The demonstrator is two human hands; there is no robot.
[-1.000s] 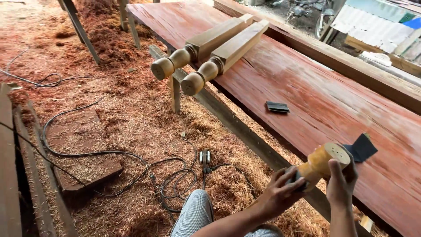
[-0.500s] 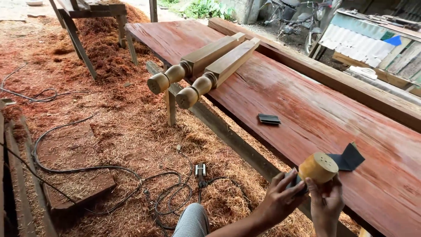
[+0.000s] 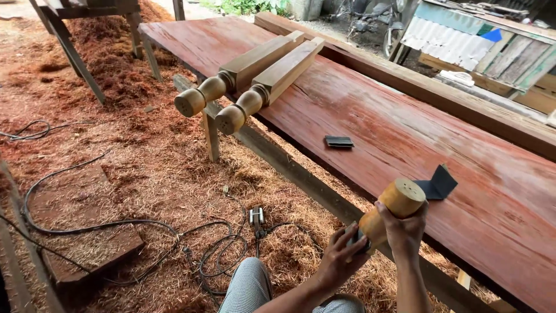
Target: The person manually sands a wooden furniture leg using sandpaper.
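Sanding is the work in hand, judged from the dark abrasive sheet. A turned wooden leg juts off the near edge of the worktop, a long red plank on trestles, with its rounded foot toward the camera. The right hand is wrapped over the bulbous foot just behind its flat end face, which is pale and marked with a few small dots. The left hand is closed around the narrower neck lower down, where a dark scrap, probably sandpaper, shows between the fingers; I cannot tell how tightly it presses. A folded piece of dark sandpaper lies on the plank just beside the leg's foot. Farther along the near edge, two more turned legs lie side by side, their round feet overhanging the edge and their square shanks resting on the red surface. Between them and the hands sits a small dark sanding block. Below, the floor is thick with reddish shavings, crossed by black power cables. As far as can be judged, the neck is being smoothed; whether the other two are finished cannot be told.
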